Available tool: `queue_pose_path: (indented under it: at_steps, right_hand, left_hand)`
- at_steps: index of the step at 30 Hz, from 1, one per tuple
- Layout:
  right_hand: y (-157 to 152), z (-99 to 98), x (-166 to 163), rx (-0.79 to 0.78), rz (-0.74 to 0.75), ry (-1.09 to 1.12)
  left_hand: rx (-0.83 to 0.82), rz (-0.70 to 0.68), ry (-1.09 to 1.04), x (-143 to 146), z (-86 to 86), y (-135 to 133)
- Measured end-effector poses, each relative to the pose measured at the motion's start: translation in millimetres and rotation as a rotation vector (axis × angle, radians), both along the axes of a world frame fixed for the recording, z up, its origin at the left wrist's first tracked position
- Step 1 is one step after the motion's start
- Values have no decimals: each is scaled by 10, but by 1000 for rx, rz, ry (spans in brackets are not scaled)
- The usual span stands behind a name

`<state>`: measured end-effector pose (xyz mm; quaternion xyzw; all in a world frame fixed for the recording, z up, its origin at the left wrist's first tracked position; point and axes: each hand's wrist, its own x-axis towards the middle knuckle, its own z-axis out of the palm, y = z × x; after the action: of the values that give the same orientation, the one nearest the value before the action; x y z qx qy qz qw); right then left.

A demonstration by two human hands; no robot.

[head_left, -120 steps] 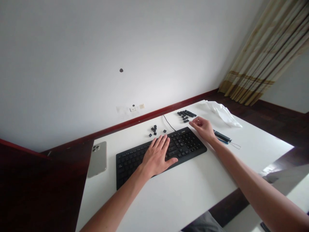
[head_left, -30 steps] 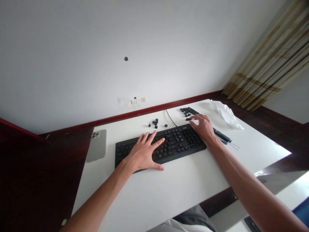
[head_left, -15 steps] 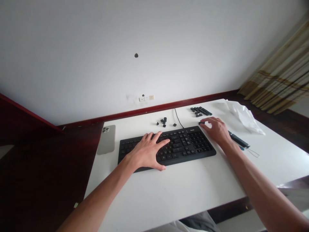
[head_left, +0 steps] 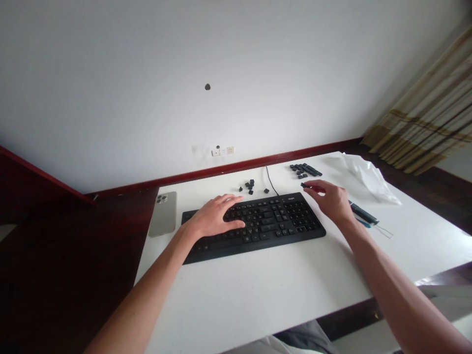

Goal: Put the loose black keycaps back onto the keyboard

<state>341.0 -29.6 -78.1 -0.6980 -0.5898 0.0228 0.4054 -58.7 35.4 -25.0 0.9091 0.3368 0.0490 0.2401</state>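
Observation:
A black keyboard lies across the white table. Over its left half is my left hand, fingers stretched and thumb apart, hiding part of the keys; whether it touches them I cannot tell. Just past the keyboard's top right corner, my right hand pinches a small black keycap between thumb and fingertips. Behind the keyboard, several loose keycaps are scattered left of the cable. A further group of keycaps lies beyond my right hand.
A grey phone rests at the table's left edge. Right of my right hand lie dark blue tools and a thin wire puller. A crumpled white plastic bag covers the table's far right. Behind stands the wall.
My left hand has moved left across the keyboard, uncovering more middle keys. My right hand still pinches the keycap, now held slightly higher and to the left.

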Motion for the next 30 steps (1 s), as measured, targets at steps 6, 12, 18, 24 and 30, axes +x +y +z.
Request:
queue_pose_path:
  at_steps: [6, 12, 18, 24, 30]
  right_hand:
    - [-354, 46, -273, -17, 36, 264]
    - [-878, 41, -419, -184, 151, 171]
    - [-987, 124, -425, -200, 279, 33]
    - [-943, 161, -385, -223, 389, -81]
    - [-931, 222, -391, -198, 464, -133]
  left_hand:
    - [-12, 130, -61, -146, -135, 218]
    - [19, 114, -41, -138, -200, 232]
    - [64, 114, -31, -125, -239, 245]
    - [86, 106, -22, -123, -247, 244]
    - [70, 117, -14, -115, -229, 237]
